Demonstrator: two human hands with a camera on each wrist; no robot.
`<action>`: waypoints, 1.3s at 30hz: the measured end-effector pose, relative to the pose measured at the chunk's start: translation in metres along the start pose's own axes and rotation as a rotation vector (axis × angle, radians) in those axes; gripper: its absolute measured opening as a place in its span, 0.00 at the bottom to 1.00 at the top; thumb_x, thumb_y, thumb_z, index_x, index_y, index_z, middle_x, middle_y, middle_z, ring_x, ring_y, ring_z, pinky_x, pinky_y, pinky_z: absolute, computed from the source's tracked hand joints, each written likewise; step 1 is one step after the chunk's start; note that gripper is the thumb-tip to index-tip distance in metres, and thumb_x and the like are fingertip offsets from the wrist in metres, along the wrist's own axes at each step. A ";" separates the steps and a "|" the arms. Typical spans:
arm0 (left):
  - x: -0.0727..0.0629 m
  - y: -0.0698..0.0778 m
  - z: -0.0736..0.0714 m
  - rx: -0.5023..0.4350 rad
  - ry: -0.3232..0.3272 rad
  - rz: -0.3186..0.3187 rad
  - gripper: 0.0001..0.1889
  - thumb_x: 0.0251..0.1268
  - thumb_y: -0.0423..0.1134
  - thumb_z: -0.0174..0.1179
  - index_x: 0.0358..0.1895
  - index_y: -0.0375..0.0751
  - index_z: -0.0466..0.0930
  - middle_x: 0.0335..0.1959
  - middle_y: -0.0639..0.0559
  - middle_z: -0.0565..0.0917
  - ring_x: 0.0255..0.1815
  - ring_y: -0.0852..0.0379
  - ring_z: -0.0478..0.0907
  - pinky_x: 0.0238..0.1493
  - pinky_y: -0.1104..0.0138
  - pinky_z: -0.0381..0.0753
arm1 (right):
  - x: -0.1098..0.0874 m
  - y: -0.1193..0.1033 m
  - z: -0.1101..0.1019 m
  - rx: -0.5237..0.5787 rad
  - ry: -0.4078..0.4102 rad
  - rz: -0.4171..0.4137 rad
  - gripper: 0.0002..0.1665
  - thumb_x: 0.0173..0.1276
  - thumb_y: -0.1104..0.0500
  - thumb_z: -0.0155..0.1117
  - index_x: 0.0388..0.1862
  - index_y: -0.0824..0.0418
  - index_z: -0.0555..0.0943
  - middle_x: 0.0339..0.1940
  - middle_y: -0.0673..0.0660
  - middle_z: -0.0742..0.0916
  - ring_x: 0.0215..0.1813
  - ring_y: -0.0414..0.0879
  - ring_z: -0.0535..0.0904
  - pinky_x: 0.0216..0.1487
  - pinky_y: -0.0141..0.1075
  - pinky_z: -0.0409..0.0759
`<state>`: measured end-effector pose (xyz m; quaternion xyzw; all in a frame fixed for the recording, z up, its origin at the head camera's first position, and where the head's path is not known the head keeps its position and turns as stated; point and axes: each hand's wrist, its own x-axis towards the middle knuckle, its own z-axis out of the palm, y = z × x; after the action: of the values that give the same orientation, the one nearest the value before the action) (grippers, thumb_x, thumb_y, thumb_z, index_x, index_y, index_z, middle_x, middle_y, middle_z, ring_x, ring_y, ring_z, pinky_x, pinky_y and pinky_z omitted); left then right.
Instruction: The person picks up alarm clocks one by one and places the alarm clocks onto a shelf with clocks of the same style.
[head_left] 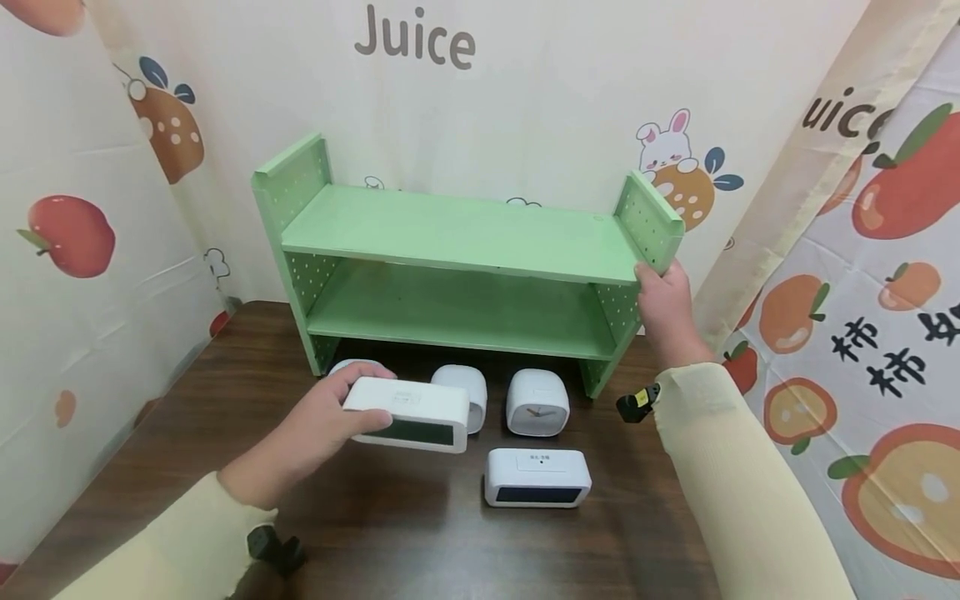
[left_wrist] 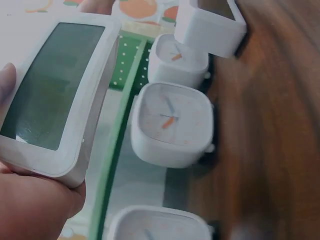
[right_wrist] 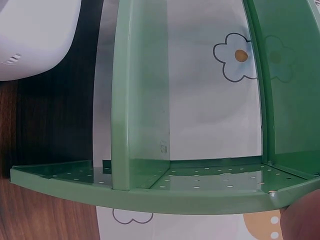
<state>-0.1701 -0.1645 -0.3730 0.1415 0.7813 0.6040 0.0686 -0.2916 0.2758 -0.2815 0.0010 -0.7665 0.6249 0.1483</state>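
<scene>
My left hand (head_left: 315, 429) grips a white digital clock (head_left: 412, 404) by its left end, thumb on the front and fingers behind, above the table. Its dark, blank screen fills much of the left in the left wrist view. With my right hand (head_left: 667, 304) I hold the right side panel of a green two-tier shelf (head_left: 457, 229) at its front edge. Three white rounded analog clocks stand in front of the shelf: a right one (head_left: 538, 400), a middle one (head_left: 459, 377) partly behind the held clock, and a left one (head_left: 351, 363) mostly hidden by my left hand.
A second white digital clock (head_left: 537, 467) sits on the dark wooden table (head_left: 420, 542), in front of the right analog clock. Fruit-printed curtains (head_left: 525, 100) hang behind the shelf and on both sides. Both shelf boards are bare.
</scene>
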 end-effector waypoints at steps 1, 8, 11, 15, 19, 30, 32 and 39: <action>0.003 0.004 0.000 -0.001 -0.007 0.002 0.24 0.64 0.35 0.72 0.62 0.40 0.75 0.59 0.41 0.76 0.54 0.43 0.74 0.49 0.57 0.78 | 0.000 0.000 -0.001 -0.003 -0.001 0.001 0.29 0.85 0.53 0.42 0.80 0.57 0.61 0.72 0.59 0.74 0.68 0.48 0.73 0.73 0.53 0.67; 0.024 0.035 -0.007 0.019 -0.041 0.029 0.26 0.62 0.36 0.74 0.62 0.40 0.76 0.53 0.41 0.80 0.46 0.46 0.76 0.39 0.62 0.80 | 0.000 0.000 0.000 -0.008 -0.012 0.000 0.29 0.85 0.53 0.43 0.80 0.56 0.61 0.71 0.58 0.75 0.68 0.49 0.73 0.72 0.53 0.68; 0.035 0.052 -0.012 0.055 -0.041 0.043 0.26 0.61 0.36 0.74 0.62 0.42 0.76 0.51 0.41 0.81 0.44 0.47 0.76 0.38 0.62 0.79 | 0.000 -0.001 0.001 -0.013 -0.008 -0.001 0.29 0.84 0.52 0.43 0.80 0.56 0.62 0.71 0.57 0.75 0.68 0.49 0.73 0.72 0.53 0.68; 0.050 0.075 -0.018 0.093 -0.047 0.072 0.25 0.64 0.38 0.73 0.62 0.43 0.75 0.53 0.43 0.81 0.48 0.46 0.76 0.44 0.60 0.78 | 0.001 0.000 0.000 -0.034 0.010 -0.007 0.29 0.84 0.52 0.43 0.80 0.56 0.62 0.71 0.57 0.75 0.69 0.48 0.73 0.73 0.52 0.67; 0.062 0.091 -0.020 0.098 -0.057 0.091 0.25 0.66 0.38 0.71 0.63 0.42 0.74 0.55 0.45 0.80 0.51 0.46 0.76 0.48 0.59 0.78 | 0.000 0.000 -0.002 -0.040 0.008 -0.004 0.30 0.84 0.52 0.42 0.80 0.55 0.61 0.72 0.57 0.74 0.70 0.49 0.72 0.73 0.52 0.67; 0.086 0.126 -0.014 0.073 -0.051 0.118 0.24 0.69 0.40 0.68 0.65 0.44 0.73 0.59 0.48 0.79 0.57 0.50 0.75 0.58 0.57 0.72 | 0.000 -0.001 -0.002 -0.030 -0.014 0.000 0.29 0.84 0.53 0.42 0.81 0.56 0.61 0.73 0.57 0.74 0.70 0.50 0.72 0.73 0.53 0.67; 0.091 0.135 -0.013 0.081 -0.049 0.123 0.24 0.69 0.42 0.68 0.65 0.46 0.73 0.59 0.49 0.79 0.57 0.51 0.75 0.59 0.55 0.71 | 0.000 -0.001 -0.001 -0.027 -0.012 0.000 0.29 0.84 0.53 0.42 0.81 0.56 0.61 0.72 0.57 0.74 0.70 0.49 0.72 0.73 0.53 0.67; 0.116 0.156 -0.012 0.036 -0.048 0.175 0.23 0.70 0.45 0.68 0.64 0.46 0.74 0.60 0.51 0.79 0.59 0.52 0.75 0.61 0.56 0.71 | 0.001 0.000 -0.002 -0.036 0.005 -0.013 0.29 0.84 0.54 0.43 0.80 0.56 0.62 0.72 0.58 0.75 0.70 0.49 0.72 0.73 0.52 0.67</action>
<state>-0.2620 -0.1042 -0.2125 0.2249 0.7748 0.5900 0.0317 -0.2919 0.2784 -0.2810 0.0018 -0.7774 0.6099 0.1541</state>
